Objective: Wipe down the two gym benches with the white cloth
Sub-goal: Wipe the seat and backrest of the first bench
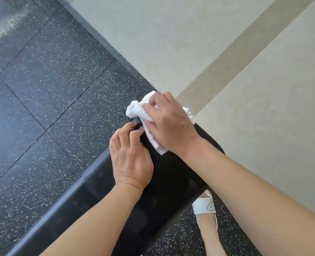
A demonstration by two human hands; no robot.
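Observation:
A black padded gym bench (173, 182) runs from the lower left up to the frame's middle, and only this one bench is in view. The white cloth (140, 112) is bunched at the bench's far end. My right hand (168, 124) presses down on the cloth and grips it. Just left of it, my left hand (130, 159) rests on the bench's left edge, its fingers curled over the rim near the far end. Both forearms reach in from the bottom of the frame and cover part of the pad.
Black speckled rubber tiles (51, 89) cover the floor to the left and below. A pale wall with a beige stripe (227, 61) stands right behind the bench end. My foot in a white sandal (205, 206) stands to the right of the bench.

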